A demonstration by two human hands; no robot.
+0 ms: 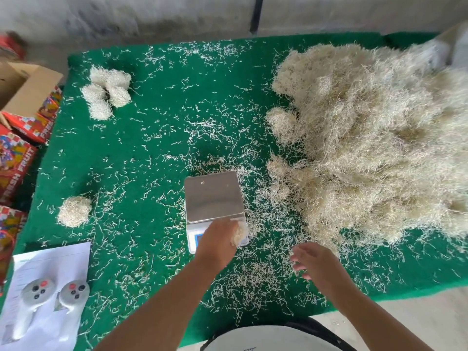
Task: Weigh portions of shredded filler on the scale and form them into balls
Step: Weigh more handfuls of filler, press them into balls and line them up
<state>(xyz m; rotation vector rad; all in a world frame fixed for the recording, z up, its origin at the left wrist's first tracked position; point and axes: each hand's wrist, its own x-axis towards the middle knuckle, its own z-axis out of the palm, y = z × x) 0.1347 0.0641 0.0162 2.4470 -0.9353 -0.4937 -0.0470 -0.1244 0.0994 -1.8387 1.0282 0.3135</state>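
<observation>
Reaching over the scale (214, 196), the left hand (217, 245) held a small tuft of shredded filler (238, 233) in curled fingers above the display end. The right hand (315, 260) hovered over the green counter (157, 138), fingers loosely spread, holding nothing. The filler pile (374, 138) lay to the right; five formed balls (107, 91) sat far left.

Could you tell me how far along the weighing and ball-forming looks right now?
Done: a cluster of balls and one single ball. In hand: the left hand grips a tuft over the scale, whose pan is empty. Left: the big filler pile.
</observation>
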